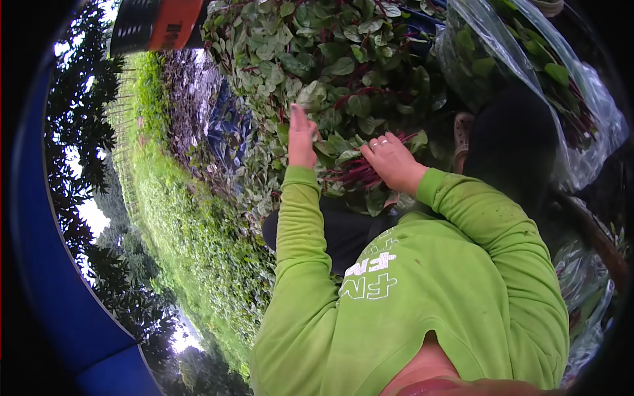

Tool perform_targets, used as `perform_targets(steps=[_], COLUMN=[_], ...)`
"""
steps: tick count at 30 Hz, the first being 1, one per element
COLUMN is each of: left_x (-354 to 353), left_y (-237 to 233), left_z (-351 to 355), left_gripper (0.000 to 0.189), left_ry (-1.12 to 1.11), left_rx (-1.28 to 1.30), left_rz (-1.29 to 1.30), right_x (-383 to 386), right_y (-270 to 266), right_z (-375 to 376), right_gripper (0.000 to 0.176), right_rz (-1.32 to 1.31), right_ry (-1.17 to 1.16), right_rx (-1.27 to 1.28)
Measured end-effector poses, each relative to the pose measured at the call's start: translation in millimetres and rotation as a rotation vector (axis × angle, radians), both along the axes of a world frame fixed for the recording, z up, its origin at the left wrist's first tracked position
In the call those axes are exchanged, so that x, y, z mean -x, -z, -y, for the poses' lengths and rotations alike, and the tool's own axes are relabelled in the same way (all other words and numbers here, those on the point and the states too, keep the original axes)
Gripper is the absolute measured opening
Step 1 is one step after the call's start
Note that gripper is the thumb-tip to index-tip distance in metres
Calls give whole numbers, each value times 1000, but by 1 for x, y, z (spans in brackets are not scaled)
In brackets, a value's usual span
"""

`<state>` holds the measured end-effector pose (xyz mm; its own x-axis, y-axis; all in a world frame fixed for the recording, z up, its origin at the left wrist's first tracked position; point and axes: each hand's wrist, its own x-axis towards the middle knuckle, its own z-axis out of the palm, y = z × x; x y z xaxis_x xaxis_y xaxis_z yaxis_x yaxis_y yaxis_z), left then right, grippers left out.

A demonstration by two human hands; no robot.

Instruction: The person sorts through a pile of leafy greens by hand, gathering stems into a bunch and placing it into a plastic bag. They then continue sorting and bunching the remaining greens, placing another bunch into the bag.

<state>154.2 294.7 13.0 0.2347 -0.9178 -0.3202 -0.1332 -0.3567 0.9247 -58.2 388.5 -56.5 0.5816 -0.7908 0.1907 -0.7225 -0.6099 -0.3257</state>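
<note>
My right hand, with rings on a finger, is closed over a bunch of red-stemmed leafy greens above my lap. The cut red stems spread out to the left beneath its fingers. My left hand is raised beside the bunch, fingers stretched out and thumb apart, holding nothing that I can see. Just beyond its fingertips is a blurred leaf. A large heap of the same leafy greens lies in front of both hands.
Clear plastic bags with more greens stand on the right. An orange-and-black container is at the upper left, near blue sheeting. A shoe shows beside the heap. Green plants grow on the left under a blue canopy.
</note>
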Motion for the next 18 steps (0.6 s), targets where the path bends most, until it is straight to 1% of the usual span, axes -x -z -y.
perform_targets(steps=[1, 3, 4, 5, 8, 9, 12, 13, 15, 16, 18], left_x=[-12, -14, -3, -1, 21, 34, 39, 42, 29, 27, 21], left_y=[17, 60, 64, 62, 45, 27, 32, 27, 48, 51, 51], left_z=[0, -10, -14, -20, -30, -32, -51, -55, -66, -70, -79], left_gripper=[83, 87, 86, 86, 88, 97, 107, 112, 111, 111, 101], left_ry=[136, 124, 97, 161, 258, 300, 437, 486, 456, 439, 393], left_rx=[-8, 117, 194, 138, -76, -175, -22, -59, 108, 191, 165], left_rz=[38, 579, 930, 829, 1016, 1003, 1043, 1050, 1111, 1141, 1195], right_x=[0, 1, 0, -1, 0, 0, 0, 0, 1, 1, 0], right_y=[-2, -5, -5, -4, -1, 0, 2, 2, 2, 2, 3], right_z=[0, 0, 0, 0, 0, -1, -1, -1, 0, 0, 0], right_gripper=[40, 41, 40, 40, 39, 39, 40, 40, 42, 42, 43], right_rz=[-11, -31, -35, -38, -25, -16, -17, -21, -29, -24, -16], right_ry=[-6, -19, -22, -22, -14, -11, -11, -11, -14, -10, -4], right_rx=[-13, -36, -35, -34, -17, -8, -7, -10, -17, -15, -11])
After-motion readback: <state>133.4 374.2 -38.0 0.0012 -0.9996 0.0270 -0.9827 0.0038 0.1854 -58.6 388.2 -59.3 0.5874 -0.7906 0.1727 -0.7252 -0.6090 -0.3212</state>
